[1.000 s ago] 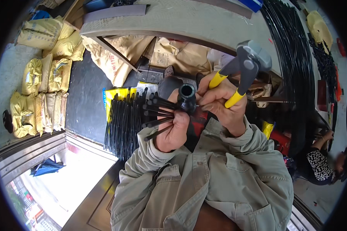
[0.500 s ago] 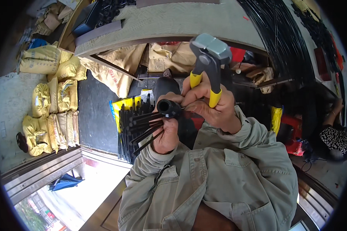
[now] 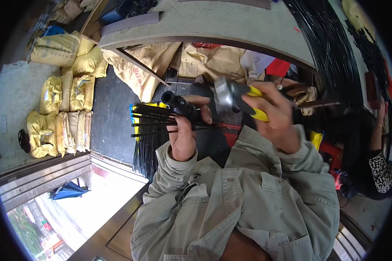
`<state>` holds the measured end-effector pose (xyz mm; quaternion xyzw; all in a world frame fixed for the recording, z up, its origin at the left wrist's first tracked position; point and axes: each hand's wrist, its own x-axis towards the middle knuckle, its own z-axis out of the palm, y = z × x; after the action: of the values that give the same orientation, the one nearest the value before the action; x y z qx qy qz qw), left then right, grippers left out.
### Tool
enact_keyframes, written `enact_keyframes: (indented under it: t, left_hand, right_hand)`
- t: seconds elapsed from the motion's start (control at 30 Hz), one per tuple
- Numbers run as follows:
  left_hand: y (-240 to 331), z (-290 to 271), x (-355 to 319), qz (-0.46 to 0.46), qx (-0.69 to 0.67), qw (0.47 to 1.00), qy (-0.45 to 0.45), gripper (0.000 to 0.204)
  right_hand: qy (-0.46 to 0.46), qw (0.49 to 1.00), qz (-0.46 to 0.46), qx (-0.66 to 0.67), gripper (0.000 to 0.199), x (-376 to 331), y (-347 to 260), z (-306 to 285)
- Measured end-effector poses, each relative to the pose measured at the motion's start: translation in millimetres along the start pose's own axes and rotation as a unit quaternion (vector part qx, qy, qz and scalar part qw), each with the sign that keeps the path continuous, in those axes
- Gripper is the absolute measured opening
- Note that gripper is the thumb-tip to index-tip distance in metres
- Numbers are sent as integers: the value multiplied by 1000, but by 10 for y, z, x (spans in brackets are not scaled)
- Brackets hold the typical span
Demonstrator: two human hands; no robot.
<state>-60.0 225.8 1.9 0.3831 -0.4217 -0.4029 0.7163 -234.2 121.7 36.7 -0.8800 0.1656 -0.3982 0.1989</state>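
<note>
My left hand is closed around a black tube with a hollow end. Several thin black rods fan out from it to the left. Off to the right, my right hand grips a plier-like cutting tool with yellow-and-black handles. Its silvery head points left, apart from the tube, and both tool and hand are smeared by motion. Below the left hand, past its wrist, a bundle of long black rods stands by a yellow and blue bag.
A workbench spans the far side, with a thick bunch of black rods on it. Brown paper sacks lie underneath. Yellow sacks are stacked at the left. At the right edge, another person's patterned sleeve shows near a red stool.
My right hand has pulled the cutting tool away to the right, and its head has tipped left. The left hand has moved the tube and rods a little left and farther off.
</note>
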Motion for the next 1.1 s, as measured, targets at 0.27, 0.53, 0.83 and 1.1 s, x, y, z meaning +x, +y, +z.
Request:
enact_keyframes:
  t: [0.27,0.53,0.83,1.1]
  left_hand:
    - [26,58,-27,-58,24,997,38,56]
    - [15,94,19,-74,-13,997,24,55]
    - [19,185,43,-81,59,993,67,61]
    - [18,72,74,-71,29,997,22,61]
  right_hand:
    - [-187,951,-48,-243,25,31,-32,-279]
    - [-147,915,-118,-358,23,215,-2,-348]
    - [-228,864,-150,-423,22,200,-40,-486]
    - [-174,907,-142,-357,23,311,10,-406]
